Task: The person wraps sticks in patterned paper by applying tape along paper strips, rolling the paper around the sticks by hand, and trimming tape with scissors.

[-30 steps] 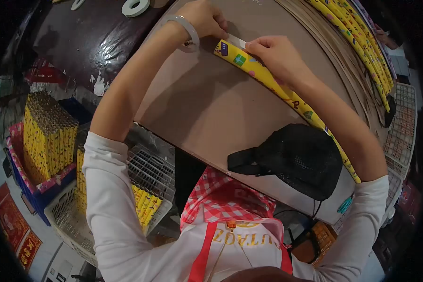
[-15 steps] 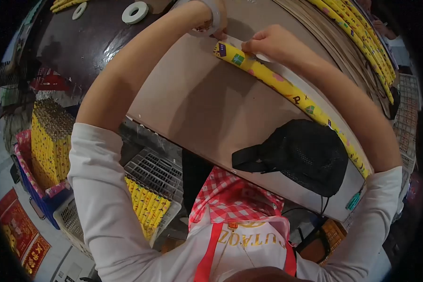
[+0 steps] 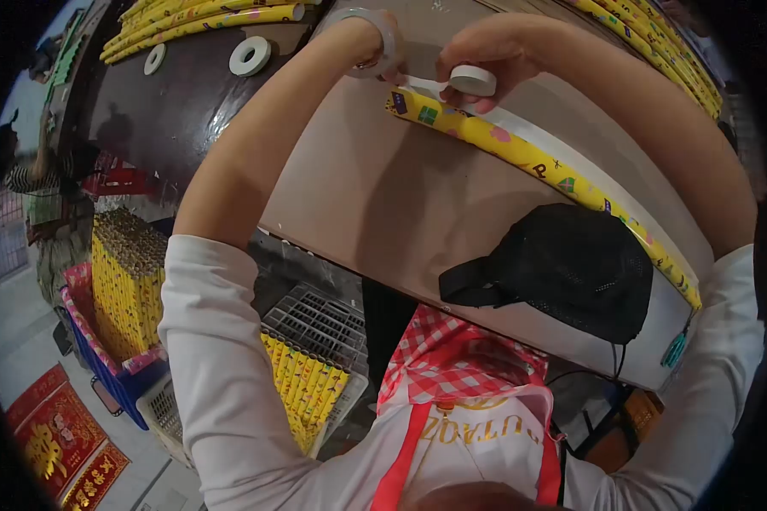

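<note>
A long yellow patterned tube (image 3: 520, 153) lies slantwise across the brown board (image 3: 332, 162), with a white strip along its far side. My right hand (image 3: 494, 64) is closed on a roll of white tape (image 3: 473, 80), just above the tube near its left end. At that end, my left hand (image 3: 390, 51) is beside the tube's tip; its fingers are partly hidden behind the wrist and bangle, so what they grip is unclear. Nearer my body a black cap (image 3: 571, 268) rests on the board.
Two tape rolls (image 3: 250, 56) and several yellow tubes (image 3: 213, 25) lie on the dark table. More tubes stand in a blue crate (image 3: 132, 383) and a grey basket (image 3: 315, 315) below. A person (image 3: 38, 162) is at the far left.
My right hand has turned, and the tape roll in it now shows plainly. The view has shifted, bringing more tubes and a person on the left into sight.
</note>
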### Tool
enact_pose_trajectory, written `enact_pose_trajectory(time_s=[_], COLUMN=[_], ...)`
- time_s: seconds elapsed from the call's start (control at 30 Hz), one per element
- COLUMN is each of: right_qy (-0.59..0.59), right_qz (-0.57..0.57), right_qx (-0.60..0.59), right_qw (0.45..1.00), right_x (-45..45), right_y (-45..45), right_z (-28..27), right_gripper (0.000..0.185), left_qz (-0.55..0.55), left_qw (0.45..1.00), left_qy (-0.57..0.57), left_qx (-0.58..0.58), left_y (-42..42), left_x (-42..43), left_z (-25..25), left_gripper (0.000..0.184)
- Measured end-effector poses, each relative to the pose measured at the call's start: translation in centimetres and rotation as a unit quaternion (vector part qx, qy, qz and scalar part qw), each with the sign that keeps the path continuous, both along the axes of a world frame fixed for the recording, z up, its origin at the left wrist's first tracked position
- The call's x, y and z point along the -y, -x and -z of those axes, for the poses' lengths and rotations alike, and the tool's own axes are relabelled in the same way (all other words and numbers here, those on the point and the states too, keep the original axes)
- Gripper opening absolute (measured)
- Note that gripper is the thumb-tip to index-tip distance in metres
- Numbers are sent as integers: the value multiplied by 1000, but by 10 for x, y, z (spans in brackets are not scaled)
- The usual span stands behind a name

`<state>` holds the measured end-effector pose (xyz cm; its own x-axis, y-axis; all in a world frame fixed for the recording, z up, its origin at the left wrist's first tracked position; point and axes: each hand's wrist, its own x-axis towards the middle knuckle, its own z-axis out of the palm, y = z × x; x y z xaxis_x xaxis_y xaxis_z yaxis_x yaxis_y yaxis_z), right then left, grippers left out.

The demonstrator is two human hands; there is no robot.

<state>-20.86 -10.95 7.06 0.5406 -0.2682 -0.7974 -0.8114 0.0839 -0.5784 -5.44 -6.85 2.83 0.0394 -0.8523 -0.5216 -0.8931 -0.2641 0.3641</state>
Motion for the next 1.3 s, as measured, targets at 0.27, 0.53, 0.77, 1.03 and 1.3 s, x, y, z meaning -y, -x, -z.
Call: enact_pose_trajectory(time_s=[0.27,0.53,0.77,1.03,1.3], right_qy=[2,6,11,118,94], right_qz=[-15,-42,-68,-95,-87], right_qx=[5,3,2,12,66], right_qw=[1000,999,998,988,990], right_x=[-1,1,7,5,-4], right_y=[2,12,17,38,46], right_z=[-8,-9,-18,-1,-12], right_gripper=[34,34,35,37,40], left_qz=[20,-16,72,80,80], left_qw=[998,998,996,992,992], left_qy=[-39,-41,-33,-22,-42], left_qx=[37,43,47,92,90], left_y=[8,3,3,8,8], left_x=[1,4,7,6,2], left_z=[-12,4,0,2,-7], left_gripper=[18,17,15,19,18])
